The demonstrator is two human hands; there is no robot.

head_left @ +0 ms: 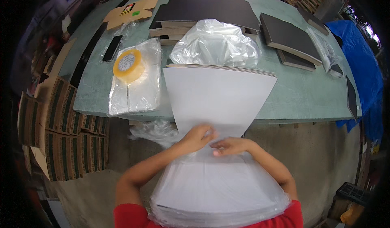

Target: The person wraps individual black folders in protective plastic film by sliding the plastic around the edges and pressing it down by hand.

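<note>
A tall stack of white boards (pixel 219 98) leans from the table edge toward me. Closer to my body, a clear plastic bag (pixel 219 183) lies over white sheets or boards. My left hand (pixel 200 135) is over the meeting place of the two, its fingers blurred by motion. Beside it, my right hand (pixel 230 146) has bent fingers drawn together at the bag's film. The film between the hands is too thin and blurred to trace. Just beyond the white stack sits a crumpled heap of clear plastic bags (pixel 215 45).
On the green table (pixel 300 102), a tape roll (pixel 128 65) rests on flat plastic packs (pixel 142 92) near a phone (pixel 112 48). Black boards (pixel 203 8) are piled behind, with more dark boards (pixel 290 39) right. Carton bundles (pixel 65 146) stand left; a blue tarp (pixel 357 61) hangs right.
</note>
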